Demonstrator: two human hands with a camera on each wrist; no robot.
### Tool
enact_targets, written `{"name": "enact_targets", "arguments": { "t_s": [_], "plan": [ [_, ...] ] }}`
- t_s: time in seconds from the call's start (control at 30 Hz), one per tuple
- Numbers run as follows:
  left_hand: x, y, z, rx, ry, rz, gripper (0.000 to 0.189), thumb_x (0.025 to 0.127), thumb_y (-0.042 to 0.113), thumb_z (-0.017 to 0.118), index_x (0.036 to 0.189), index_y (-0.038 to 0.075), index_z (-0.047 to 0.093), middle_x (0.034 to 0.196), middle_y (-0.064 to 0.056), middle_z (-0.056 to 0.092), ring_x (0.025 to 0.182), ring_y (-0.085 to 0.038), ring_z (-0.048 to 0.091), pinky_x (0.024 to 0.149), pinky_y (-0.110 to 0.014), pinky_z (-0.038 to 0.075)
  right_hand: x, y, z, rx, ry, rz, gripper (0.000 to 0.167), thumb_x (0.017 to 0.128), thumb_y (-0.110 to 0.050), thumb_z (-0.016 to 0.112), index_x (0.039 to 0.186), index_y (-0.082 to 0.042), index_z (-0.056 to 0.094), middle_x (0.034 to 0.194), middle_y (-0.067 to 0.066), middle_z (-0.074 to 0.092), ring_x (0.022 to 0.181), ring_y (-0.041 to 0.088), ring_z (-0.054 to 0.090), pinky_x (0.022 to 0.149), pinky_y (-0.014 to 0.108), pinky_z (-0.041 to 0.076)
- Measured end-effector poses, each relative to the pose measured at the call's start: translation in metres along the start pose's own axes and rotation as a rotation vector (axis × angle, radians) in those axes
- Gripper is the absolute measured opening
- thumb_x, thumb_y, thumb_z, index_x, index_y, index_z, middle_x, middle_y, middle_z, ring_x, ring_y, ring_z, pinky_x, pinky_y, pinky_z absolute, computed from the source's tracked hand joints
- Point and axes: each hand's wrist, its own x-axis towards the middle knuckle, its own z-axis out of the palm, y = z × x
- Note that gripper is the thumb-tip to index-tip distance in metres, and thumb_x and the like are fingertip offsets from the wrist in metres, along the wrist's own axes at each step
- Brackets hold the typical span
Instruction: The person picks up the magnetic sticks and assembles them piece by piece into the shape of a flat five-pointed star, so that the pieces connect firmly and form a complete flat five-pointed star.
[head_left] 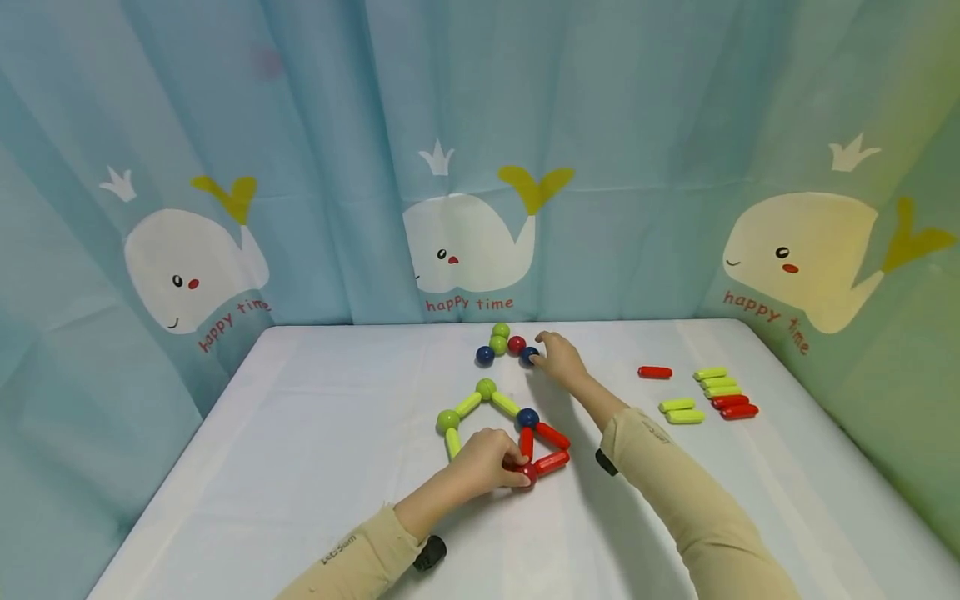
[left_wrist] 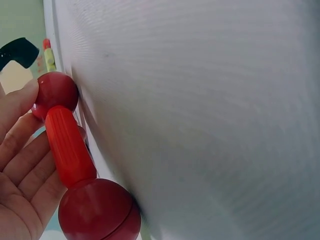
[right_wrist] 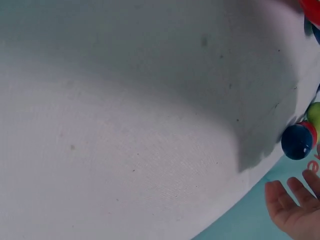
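Note:
My left hand pinches a red ball at the near corner of a ball-and-rod frame lying on the table. In the left wrist view, the thumb and a finger hold that red ball, and a red rod joins it to another red ball. Light green rods, green balls, a blue ball and red rods form the rest. My right hand reaches over a loose blue ball; in the right wrist view its fingers are spread, apart from that ball.
Beside the right hand lie a loose red ball, green balls and another blue ball. Spare red rods and light green rods lie on the right. A whale-print curtain hangs behind the white table.

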Motion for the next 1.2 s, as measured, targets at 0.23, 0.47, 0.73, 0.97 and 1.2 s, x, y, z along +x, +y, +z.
{"name": "enact_targets", "arguments": {
  "t_s": [0.23, 0.47, 0.73, 0.97, 1.2],
  "plan": [
    [-0.001, 0.001, -0.001, 0.009, 0.007, 0.003, 0.022, 0.072, 0.021, 0.082, 0.089, 0.008, 0.076, 0.078, 0.003, 0.073, 0.067, 0.002, 0.056, 0.066, -0.013, 0.042, 0.004, 0.0, 0.004, -0.091, -0.03, -0.042, 0.032, 0.087, -0.011, 0.065, 0.113, 0.005, 0.057, 0.111, 0.024, 0.063, 0.102, 0.035, 0.06, 0.091, 0.045, 0.047],
    [-0.001, 0.0, 0.001, 0.013, 0.014, 0.011, 0.022, 0.072, 0.022, 0.082, 0.089, 0.009, 0.076, 0.079, 0.003, 0.073, 0.069, 0.003, 0.058, 0.069, -0.014, 0.042, 0.004, -0.001, 0.01, -0.093, -0.055, -0.082, 0.029, 0.085, -0.011, 0.068, 0.108, 0.003, 0.056, 0.102, 0.02, 0.065, 0.089, 0.028, 0.06, 0.081, 0.042, 0.049],
    [0.0, -0.002, 0.0, 0.014, 0.02, 0.014, 0.022, 0.072, 0.021, 0.082, 0.089, 0.009, 0.076, 0.079, 0.003, 0.073, 0.069, 0.003, 0.058, 0.067, -0.013, 0.042, 0.001, -0.008, 0.013, -0.055, -0.056, -0.101, 0.026, 0.083, -0.011, 0.071, 0.099, 0.001, 0.055, 0.091, 0.017, 0.064, 0.078, 0.025, 0.057, 0.071, 0.038, 0.048],
    [0.0, 0.0, 0.0, 0.015, 0.027, 0.025, 0.021, 0.072, 0.022, 0.082, 0.089, 0.01, 0.076, 0.078, 0.004, 0.073, 0.068, 0.004, 0.057, 0.068, -0.013, 0.041, -0.005, -0.011, 0.01, -0.057, -0.021, -0.137, 0.026, 0.082, -0.007, 0.069, 0.102, 0.003, 0.056, 0.094, 0.02, 0.066, 0.081, 0.027, 0.06, 0.074, 0.04, 0.049],
    [-0.001, 0.0, 0.001, 0.013, 0.027, 0.015, 0.021, 0.073, 0.021, 0.082, 0.088, 0.009, 0.076, 0.077, 0.003, 0.073, 0.067, 0.003, 0.058, 0.066, -0.013, 0.042, -0.016, -0.016, 0.009, -0.035, -0.038, -0.113, 0.029, 0.084, -0.008, 0.068, 0.108, 0.005, 0.059, 0.106, 0.022, 0.065, 0.096, 0.032, 0.062, 0.086, 0.044, 0.05]
  ]
}}
